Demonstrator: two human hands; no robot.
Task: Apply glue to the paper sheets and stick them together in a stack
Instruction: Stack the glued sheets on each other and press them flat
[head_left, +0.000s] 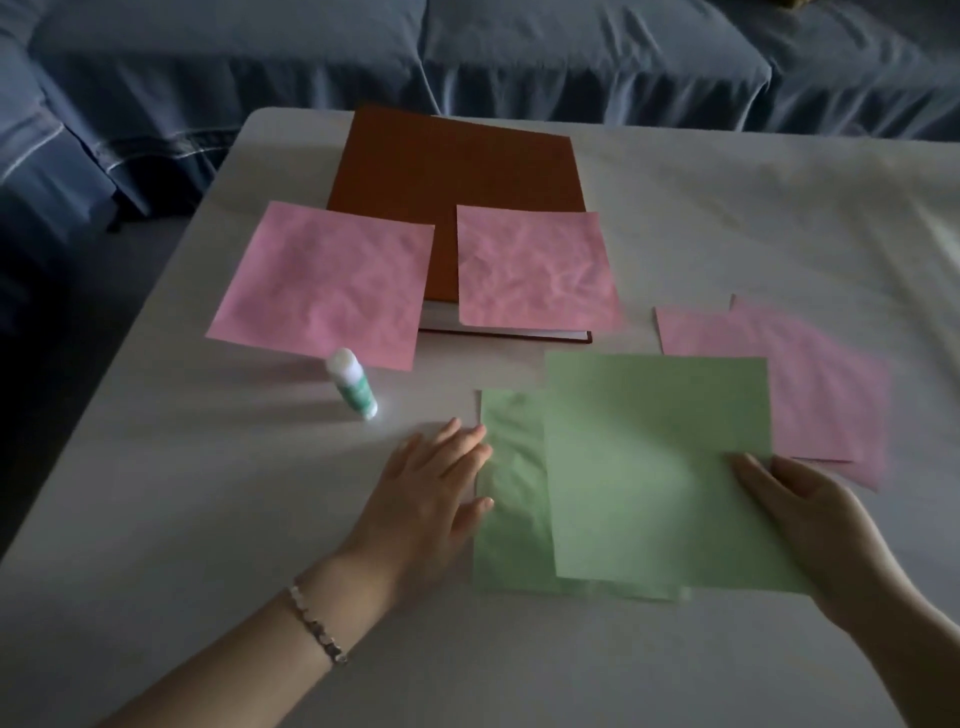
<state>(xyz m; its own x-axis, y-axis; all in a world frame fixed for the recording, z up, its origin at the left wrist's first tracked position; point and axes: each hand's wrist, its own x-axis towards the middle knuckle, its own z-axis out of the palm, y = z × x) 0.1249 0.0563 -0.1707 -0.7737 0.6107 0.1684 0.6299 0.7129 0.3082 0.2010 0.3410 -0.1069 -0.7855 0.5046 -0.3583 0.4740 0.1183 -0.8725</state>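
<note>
A green paper sheet is held at its right edge by my right hand, thumb on top, partly over a second green sheet lying flat on the table. My left hand rests flat with fingers spread at the left edge of that lower green sheet. A white and green glue stick stands on the table to the upper left of my left hand. Two crumpled pink sheets lie farther back, and more pink sheets lie at the right, partly under the held green sheet.
A brown hardcover book lies at the back of the white-covered table, under the edges of the two pink sheets. A blue-covered sofa stands behind the table. The table's left edge runs diagonally near the glue stick.
</note>
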